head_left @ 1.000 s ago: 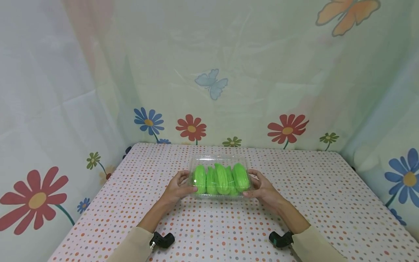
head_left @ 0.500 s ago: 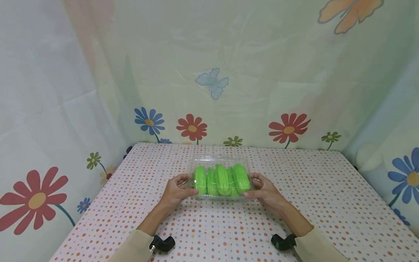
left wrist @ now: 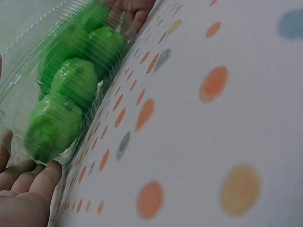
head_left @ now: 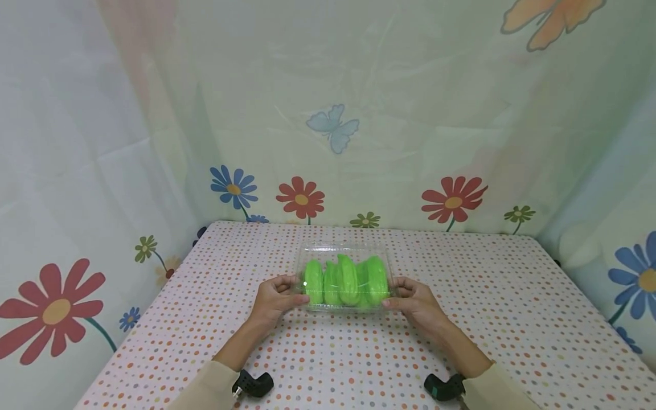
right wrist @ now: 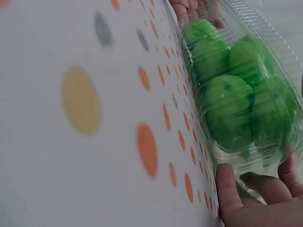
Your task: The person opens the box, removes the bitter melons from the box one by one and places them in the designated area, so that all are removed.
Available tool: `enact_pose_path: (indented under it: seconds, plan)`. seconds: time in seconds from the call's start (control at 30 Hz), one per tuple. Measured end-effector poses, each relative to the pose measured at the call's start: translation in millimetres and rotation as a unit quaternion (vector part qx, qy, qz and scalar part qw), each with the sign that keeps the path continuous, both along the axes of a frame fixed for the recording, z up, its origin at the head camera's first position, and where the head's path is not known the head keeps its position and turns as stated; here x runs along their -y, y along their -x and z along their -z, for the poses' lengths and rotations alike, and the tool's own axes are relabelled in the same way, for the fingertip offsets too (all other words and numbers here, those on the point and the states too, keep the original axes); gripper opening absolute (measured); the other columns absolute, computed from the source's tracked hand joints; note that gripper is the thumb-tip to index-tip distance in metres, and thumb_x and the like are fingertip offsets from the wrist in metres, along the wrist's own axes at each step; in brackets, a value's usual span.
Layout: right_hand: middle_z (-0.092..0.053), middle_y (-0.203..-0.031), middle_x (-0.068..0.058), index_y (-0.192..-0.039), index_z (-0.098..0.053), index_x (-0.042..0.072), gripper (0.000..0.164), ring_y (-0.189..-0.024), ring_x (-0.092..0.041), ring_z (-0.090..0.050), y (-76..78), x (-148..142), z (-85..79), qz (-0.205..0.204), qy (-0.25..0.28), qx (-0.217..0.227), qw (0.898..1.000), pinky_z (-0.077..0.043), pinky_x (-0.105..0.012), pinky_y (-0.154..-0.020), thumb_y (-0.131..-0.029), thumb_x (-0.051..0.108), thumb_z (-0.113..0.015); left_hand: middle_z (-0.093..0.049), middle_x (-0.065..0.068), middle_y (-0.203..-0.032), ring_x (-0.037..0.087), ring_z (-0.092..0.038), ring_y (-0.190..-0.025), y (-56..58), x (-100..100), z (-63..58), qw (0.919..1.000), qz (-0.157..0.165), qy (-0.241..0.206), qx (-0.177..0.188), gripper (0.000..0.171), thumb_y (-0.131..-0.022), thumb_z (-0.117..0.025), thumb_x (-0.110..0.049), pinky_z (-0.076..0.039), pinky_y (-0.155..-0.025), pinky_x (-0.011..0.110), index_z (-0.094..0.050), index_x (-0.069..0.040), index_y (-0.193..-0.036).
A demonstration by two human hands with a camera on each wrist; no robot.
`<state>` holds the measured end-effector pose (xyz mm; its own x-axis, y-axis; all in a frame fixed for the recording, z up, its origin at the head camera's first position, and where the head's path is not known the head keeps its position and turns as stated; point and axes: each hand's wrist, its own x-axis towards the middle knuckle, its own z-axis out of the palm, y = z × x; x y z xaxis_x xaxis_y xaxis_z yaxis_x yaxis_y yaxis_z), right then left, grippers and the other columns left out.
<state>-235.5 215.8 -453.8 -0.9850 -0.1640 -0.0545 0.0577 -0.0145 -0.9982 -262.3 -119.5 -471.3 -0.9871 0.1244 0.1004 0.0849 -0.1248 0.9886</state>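
A clear plastic clamshell container [head_left: 344, 247] with a ribbed rim is on the dotted table in the head view, its lid down. Inside lie several bright green, elongated, ridged pieces [head_left: 348, 279], side by side; their exact kind is unclear. My left hand [head_left: 273, 300] grips the container's left end, thumb at the front corner and fingers along the side. At the right end my right hand [head_left: 419, 302] holds it the same way. Both wrist views show fingertips against the plastic ends, close to the tabletop. Part of the fingers is hidden behind the container.
A white cloth with coloured dots covers the table [head_left: 328, 364]. Fabric walls [head_left: 389, 85] printed with flowers and butterflies enclose it at the back and both sides. Black wrist devices [head_left: 253, 384] sit on both wrists, near the beige sleeves [head_left: 207, 387].
The green pieces at the right of the container have shifted and stand more upright. Both hands keep their hold, and the container stays in nearly the same spot.
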Motion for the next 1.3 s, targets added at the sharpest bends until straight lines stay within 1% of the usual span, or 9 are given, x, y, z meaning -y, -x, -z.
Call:
enact_pose_path:
  seconds: [0.13, 0.3, 0.4, 0.57, 0.73, 0.83, 0.97, 1.17, 1.3]
  plan:
    - [-0.067, -0.105, -0.006, -0.126, -0.051, -0.012, 0.053, -0.097, -0.014, -0.066, -3.2, 3.1, 2.0, 0.027, 0.029, -0.002, 0.999, -0.055, -0.022, -0.087, -0.081, -0.004, -0.077, -0.069, 0.017, -0.108, 0.014, -0.066, -0.086, -0.6, -0.5, -0.3, 0.9996, -0.007, -0.022, 0.018, 0.048, -0.070, -0.089, 0.001, -0.060, -0.073, 0.023, -0.063, 0.012, -0.108]
    - [-0.063, -0.104, -0.003, -0.117, -0.056, -0.006, 0.041, -0.096, -0.013, -0.062, -5.4, 2.2, 3.1, 0.032, 0.062, 0.007, 0.998, -0.055, -0.021, -0.086, -0.081, -0.006, -0.076, -0.069, 0.012, -0.106, 0.011, -0.067, -0.081, -1.8, -1.3, 0.1, 0.9987, -0.008, -0.038, 0.034, 0.040, -0.072, -0.086, 0.005, -0.061, -0.075, 0.025, -0.064, 0.011, -0.105]
    - [-0.062, -0.103, -0.003, -0.110, -0.060, -0.003, 0.034, -0.096, -0.013, -0.061, -5.2, 2.1, 3.9, 0.036, 0.065, 0.016, 0.997, -0.054, -0.021, -0.087, -0.081, -0.006, -0.077, -0.068, 0.007, -0.094, 0.009, -0.064, -0.072, -2.5, -1.0, 0.8, 0.9984, -0.009, -0.044, 0.036, 0.038, -0.072, -0.085, 0.006, -0.060, -0.068, 0.021, -0.064, 0.010, -0.103]
    - [-0.062, -0.102, -0.004, -0.099, -0.065, 0.001, 0.025, -0.097, -0.016, -0.062, -4.5, 2.9, 4.6, 0.044, 0.051, 0.027, 0.997, -0.055, -0.023, -0.090, -0.079, -0.003, -0.080, -0.058, -0.001, -0.078, 0.004, -0.049, -0.058, -3.9, 0.3, 0.9, 0.9985, -0.008, -0.043, 0.032, 0.038, -0.070, -0.088, 0.003, -0.046, -0.051, 0.015, -0.064, 0.010, -0.099]
    - [-0.062, -0.099, -0.003, -0.091, -0.068, 0.005, 0.019, -0.096, -0.017, -0.061, -5.1, 2.5, 6.1, 0.044, 0.054, 0.028, 0.997, -0.055, -0.024, -0.088, -0.079, -0.003, -0.080, -0.059, -0.001, -0.079, 0.006, -0.056, -0.062, -5.1, 0.0, 1.2, 0.9974, -0.004, -0.060, 0.040, 0.031, -0.072, -0.087, 0.004, -0.054, -0.058, 0.017, -0.065, 0.006, -0.094]
    - [-0.059, -0.091, -0.001, -0.077, -0.068, 0.007, 0.013, -0.091, -0.015, -0.055, -6.4, 2.8, 6.6, 0.041, 0.054, 0.028, 0.997, -0.053, -0.023, -0.082, -0.082, -0.001, -0.079, -0.053, -0.003, -0.066, 0.005, -0.050, -0.055, -5.7, -0.7, 2.1, 0.9985, 0.000, -0.044, 0.033, 0.021, -0.077, -0.085, -0.001, -0.049, -0.052, 0.017, -0.064, 0.001, -0.078]
    - [-0.053, -0.092, -0.002, -0.063, -0.062, 0.006, 0.028, -0.092, -0.016, -0.047, -7.8, 4.5, 7.4, 0.029, 0.053, 0.026, 0.998, -0.047, -0.021, -0.083, -0.087, 0.005, -0.076, -0.038, -0.006, -0.050, 0.006, -0.032, -0.046, -7.4, -1.7, 1.8, 0.9998, 0.004, -0.006, 0.019, 0.036, -0.084, -0.083, -0.016, -0.029, -0.045, 0.020, -0.058, -0.004, -0.061]
    - [-0.053, -0.103, -0.003, -0.065, -0.061, 0.005, 0.026, -0.113, -0.013, -0.047, -7.8, 5.4, 4.8, 0.032, 0.040, 0.032, 0.998, -0.045, -0.013, -0.095, -0.087, 0.006, -0.075, -0.040, -0.006, -0.053, 0.007, -0.033, -0.048, -7.7, -0.5, 0.1, 0.9995, 0.009, 0.009, 0.030, 0.038, -0.086, -0.083, -0.020, -0.028, -0.046, 0.021, -0.058, -0.006, -0.061]
    - [-0.050, -0.097, -0.003, -0.067, -0.062, 0.005, 0.023, -0.108, -0.015, -0.047, -10.5, 5.2, 4.2, 0.023, 0.044, 0.036, 0.998, -0.046, -0.017, -0.093, -0.087, 0.005, -0.074, -0.043, -0.005, -0.058, 0.008, -0.035, -0.052, -11.0, 1.4, -1.0, 0.9988, 0.020, 0.024, 0.036, 0.034, -0.086, -0.082, -0.018, -0.031, -0.049, 0.022, -0.059, -0.007, -0.064]
